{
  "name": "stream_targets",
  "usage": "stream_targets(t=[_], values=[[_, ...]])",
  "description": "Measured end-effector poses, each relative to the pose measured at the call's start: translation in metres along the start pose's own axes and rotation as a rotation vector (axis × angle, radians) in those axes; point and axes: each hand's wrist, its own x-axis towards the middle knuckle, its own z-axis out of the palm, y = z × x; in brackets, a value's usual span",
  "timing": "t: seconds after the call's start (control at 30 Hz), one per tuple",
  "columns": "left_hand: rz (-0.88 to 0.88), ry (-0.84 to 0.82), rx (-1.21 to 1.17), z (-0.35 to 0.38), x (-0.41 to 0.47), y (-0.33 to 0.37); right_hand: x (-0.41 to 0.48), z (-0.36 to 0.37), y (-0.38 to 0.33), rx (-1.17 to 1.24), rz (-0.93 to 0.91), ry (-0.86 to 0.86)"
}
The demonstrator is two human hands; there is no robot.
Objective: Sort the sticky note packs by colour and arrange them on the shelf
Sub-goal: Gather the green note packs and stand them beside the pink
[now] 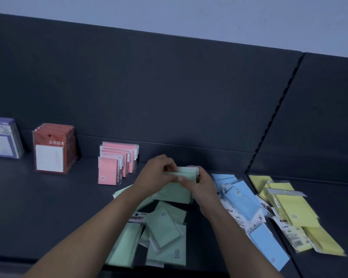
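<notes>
Dark matte shelf point(38, 207), flat metal-looking, with a plain dark back panel point(149, 87).

Left hand point(157, 173) and right hand point(201, 185) meet mid-shelf. Both grips are curled tight round one held green bundle point(186, 173), thumbs on top, fingers pinching its edges. The bundle is a thin rectangular stack, raised just above the shelf.

Loose green packs point(163, 227) lie flat and overlapping in a heap under the forearms. They are in glossy clear sleeves with white header cards.

Blue packs point(241, 199) lie scattered flat to the right, touching the green heap's side. Yellow packs point(293, 213) lie farther right, across the shelf seam, also a flat messy pile.

Pink packs point(117, 163) stand upright in a neat row by the back panel. Red packs point(54, 149) stand upright to their left, white square on the front. Purple packs point(2, 137) are at the far left edge, blurred.
</notes>
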Motion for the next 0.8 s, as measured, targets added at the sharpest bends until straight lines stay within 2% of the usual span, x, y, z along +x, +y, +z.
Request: stream_targets(t=[0.13, 0.27, 0.3, 0.33, 0.4, 0.43, 0.47, 0.6, 0.8], values=[[0.006, -0.011, -0.071, -0.008, -0.003, -0.006, -0.001, 0.002, 0.003, -0.047, -0.016, -0.005], [-0.014, 0.169, 0.176, -0.01, -0.014, -0.009, -0.004, 0.006, 0.008, -0.104, -0.056, 0.12], [-0.067, 0.134, 0.232, -0.011, -0.017, -0.008, -0.004, 0.006, 0.009, -0.121, -0.077, 0.165], [-0.145, 0.029, 0.295, -0.013, -0.02, -0.009, -0.004, 0.007, 0.009, -0.133, -0.092, 0.203], [-0.29, -0.283, 0.466, -0.013, -0.026, -0.006, -0.005, 0.006, 0.01, -0.145, -0.1, 0.256], [-0.327, -0.389, 0.55, -0.01, -0.03, -0.004, -0.005, 0.007, 0.011, -0.156, -0.101, 0.274], [-0.339, -0.43, 0.623, -0.008, -0.032, -0.001, -0.006, 0.007, 0.012, -0.164, -0.103, 0.284], [-0.311, -0.402, 0.764, 0.002, -0.031, 0.007, -0.008, 0.008, 0.015, -0.157, -0.093, 0.29], [-0.415, -0.498, 0.579, 0.008, -0.023, -0.002, -0.011, 0.006, 0.013, -0.136, -0.087, 0.285]])
